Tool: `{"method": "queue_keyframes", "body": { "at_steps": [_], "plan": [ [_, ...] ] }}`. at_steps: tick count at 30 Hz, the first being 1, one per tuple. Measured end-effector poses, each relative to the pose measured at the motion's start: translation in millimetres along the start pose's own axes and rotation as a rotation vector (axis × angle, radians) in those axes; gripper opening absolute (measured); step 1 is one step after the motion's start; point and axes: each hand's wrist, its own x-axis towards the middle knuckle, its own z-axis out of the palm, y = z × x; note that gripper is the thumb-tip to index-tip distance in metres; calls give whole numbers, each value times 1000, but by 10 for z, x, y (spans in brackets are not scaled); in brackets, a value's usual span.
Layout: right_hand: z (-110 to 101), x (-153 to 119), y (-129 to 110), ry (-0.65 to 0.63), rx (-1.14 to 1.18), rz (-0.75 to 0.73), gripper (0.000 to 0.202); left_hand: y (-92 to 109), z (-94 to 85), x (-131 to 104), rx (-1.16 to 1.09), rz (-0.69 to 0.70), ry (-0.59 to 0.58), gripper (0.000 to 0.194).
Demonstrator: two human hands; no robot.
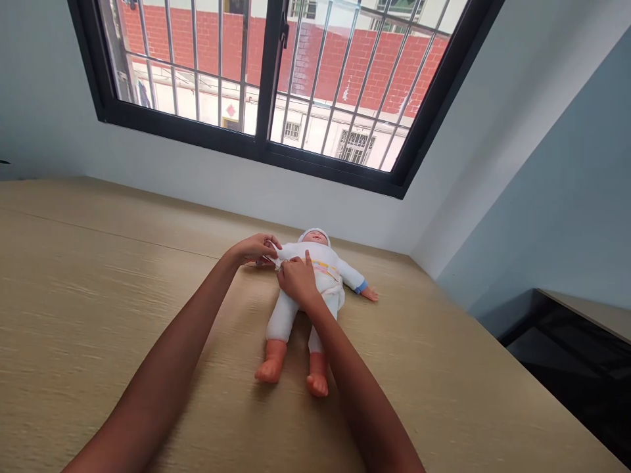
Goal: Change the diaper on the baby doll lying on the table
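Note:
A baby doll in white clothes and a white cap lies on its back on the wooden table, its head toward the window and its bare feet toward me. Something white, perhaps a diaper, is around its waist, with a yellow and pink band at the front. My left hand is closed at the doll's sleeve on the left, with a bit of thin white material at the fingertips. Beside the doll's waist, my right hand has its fingers bent on the same white material, the index finger pointing up over the belly.
The wooden table spreads widely on both sides. Behind it are a pale wall and a barred window with a dark frame. A black piece of furniture stands beyond the table's right edge.

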Motion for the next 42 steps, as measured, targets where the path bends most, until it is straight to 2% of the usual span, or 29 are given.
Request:
{"method": "queue_keyframes", "body": {
  "at_steps": [3, 7, 13, 16, 21, 27, 35, 42],
  "plan": [
    [-35, -9, -9, 20, 12, 9, 27, 14, 2, -1, -41, 8, -7, 25],
    [-144, 10, -13, 109, 51, 141, 37, 60, 56, -4, -70, 29, -16, 25],
    [-208, 13, -26, 159, 86, 349, 26, 120, 242, 22, -95, 116, 23, 27],
    [-237, 42, 62, 137, 130, 391, 26, 147, 293, 16, -74, 147, 3, 30],
    [-312, 107, 344, 52, 245, 395, 25, 136, 398, 50, 47, 189, -77, 28],
    [-366, 68, 610, -5, 358, 406, 27, 67, 557, 161, 233, 247, -25, 30],
    [-459, 48, 589, -133, 257, 453, 25, 80, 529, 135, 363, 297, -44, 29],
    [-485, 0, 608, -126, 243, 488, 30, 105, 526, 121, 458, 307, -79, 29]
  ]
}}
